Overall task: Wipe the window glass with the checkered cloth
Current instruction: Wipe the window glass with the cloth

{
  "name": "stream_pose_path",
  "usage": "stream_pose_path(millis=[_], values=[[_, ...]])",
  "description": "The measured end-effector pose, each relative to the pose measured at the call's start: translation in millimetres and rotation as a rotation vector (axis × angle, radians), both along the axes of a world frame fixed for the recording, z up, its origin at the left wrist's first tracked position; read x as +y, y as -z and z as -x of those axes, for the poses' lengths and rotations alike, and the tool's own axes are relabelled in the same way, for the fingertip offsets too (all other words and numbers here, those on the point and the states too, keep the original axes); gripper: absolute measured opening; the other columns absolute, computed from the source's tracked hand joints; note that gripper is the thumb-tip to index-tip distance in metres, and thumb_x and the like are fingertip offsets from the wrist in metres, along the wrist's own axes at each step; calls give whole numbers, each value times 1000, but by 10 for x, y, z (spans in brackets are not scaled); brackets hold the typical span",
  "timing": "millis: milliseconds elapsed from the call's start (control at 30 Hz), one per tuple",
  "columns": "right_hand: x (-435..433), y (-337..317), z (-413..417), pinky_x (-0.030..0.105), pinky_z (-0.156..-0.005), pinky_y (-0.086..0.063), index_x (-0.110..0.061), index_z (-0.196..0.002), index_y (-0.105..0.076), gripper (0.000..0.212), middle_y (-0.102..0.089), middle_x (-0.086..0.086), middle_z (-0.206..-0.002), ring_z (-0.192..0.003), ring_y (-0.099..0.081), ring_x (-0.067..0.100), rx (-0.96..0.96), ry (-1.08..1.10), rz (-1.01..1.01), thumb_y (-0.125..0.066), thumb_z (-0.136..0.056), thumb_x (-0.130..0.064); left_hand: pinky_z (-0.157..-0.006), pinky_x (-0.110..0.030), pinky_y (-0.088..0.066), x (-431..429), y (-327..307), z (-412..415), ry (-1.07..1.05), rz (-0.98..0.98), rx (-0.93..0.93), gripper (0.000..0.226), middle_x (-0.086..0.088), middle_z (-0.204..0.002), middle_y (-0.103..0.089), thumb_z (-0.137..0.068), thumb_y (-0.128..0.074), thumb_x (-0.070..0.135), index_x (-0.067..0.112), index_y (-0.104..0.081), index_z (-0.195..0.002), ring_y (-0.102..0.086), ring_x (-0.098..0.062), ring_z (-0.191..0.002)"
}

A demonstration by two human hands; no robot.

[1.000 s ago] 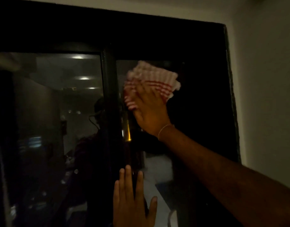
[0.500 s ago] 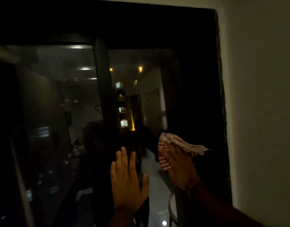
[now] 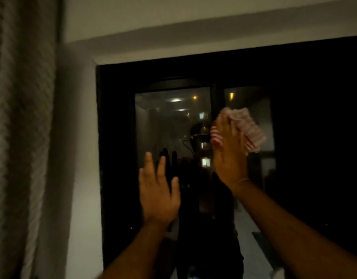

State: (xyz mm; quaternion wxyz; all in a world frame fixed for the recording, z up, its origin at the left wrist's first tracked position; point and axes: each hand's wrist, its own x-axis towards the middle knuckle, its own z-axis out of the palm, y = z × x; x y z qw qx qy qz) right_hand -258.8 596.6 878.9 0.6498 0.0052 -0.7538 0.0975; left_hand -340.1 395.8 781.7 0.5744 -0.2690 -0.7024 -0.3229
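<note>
The right hand (image 3: 229, 156) presses the red-and-white checkered cloth (image 3: 248, 130) flat against the dark window glass (image 3: 173, 121), fingers extended, so its grip is an open palm pinning the cloth. The left hand (image 3: 158, 193) lies open and empty near the glass, lower left. A curtain (image 3: 22, 137) hangs at far left.

Motion is blurring the checkered cloth (image 3: 248, 129), the right hand (image 3: 229, 156) is hiding its middle, and the picture's right edge is cutting off the dark window frame (image 3: 314, 57)
</note>
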Motion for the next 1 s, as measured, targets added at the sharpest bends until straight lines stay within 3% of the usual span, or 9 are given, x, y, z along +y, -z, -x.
stream_pose_path(millis=[200,367,467,533,600,700,833,900,1000], values=[[-516,-313,563,47,-137,-22,-18,-175,-13,72,-9,9,-183,-169,-15,31,-138,177,-141,-45,-113,-36,-129,-64,-33,-1126,-433,531,-191,-167,-27,74,4,-183,17,-110,-39,49,16,-24,-174,-25,-44,-163],[-998,340,934,48,-131,-26,-18,-161,-52,67,-50,10,-167,-152,-52,34,-164,127,-517,-71,-99,-37,-123,-65,-42,-1265,-345,757,-174,-134,-67,74,0,-186,14,-109,-39,51,22,-25,-175,-31,-44,-162],[-992,1333,867,48,-127,-36,-40,-165,-42,59,-45,-8,-171,-153,-51,24,-519,6,-798,-52,-108,-50,-127,-62,-36,-1302,-316,831,-148,-103,-32,77,-4,-187,10,-108,-43,50,24,-21,-177,-26,-43,-164],[-847,1698,755,33,-133,-31,-68,-147,-47,36,-51,-38,-156,-147,-51,-3,-701,-282,-679,-46,-111,-60,-130,-59,-29,-1321,-287,852,-145,-91,3,78,-6,-187,10,-108,-45,48,22,-20,-177,-22,-42,-166],[-616,1616,581,16,-133,-13,-68,-150,-43,40,-32,-51,-156,-148,-28,-20,-747,-232,-591,-46,-113,-54,-134,-54,-23,-1297,-291,850,-149,-75,51,78,-8,-187,8,-108,-46,46,21,-20,-177,-17,-37,-169],[-335,998,499,44,-135,-29,-32,-168,-37,61,-26,-20,-175,-161,-23,0,-465,-96,-425,-54,-110,-29,-138,-43,-9,-1311,-287,893,-170,-45,109,77,-9,-187,7,-109,-46,45,19,-20,-177,-4,-27,-173],[-479,-237,682,48,-134,-16,-34,-173,-20,67,-10,2,-183,-168,-17,31,-148,265,-306,-43,-110,-40,-139,-42,-4,-1325,-277,901,-193,-48,114,77,-10,-187,8,-111,-42,47,17,-18,-178,-7,-32,-173],[-743,-475,821,53,-132,-15,-36,-173,-20,68,-10,5,-183,-167,-18,36,-133,350,-275,-41,-109,-44,-139,-46,-7,-1320,-278,900,-206,-44,115,77,-10,-187,9,-112,-40,49,17,-15,-178,-6,-32,-173],[-963,17,1055,58,-130,-19,-31,-171,-29,67,-21,8,-181,-166,-24,35,-244,307,-571,-46,-108,-44,-139,-46,-5,-1325,-293,900,-227,-40,116,77,-12,-187,8,-113,-40,49,18,-13,-179,-1,-30,-173]])
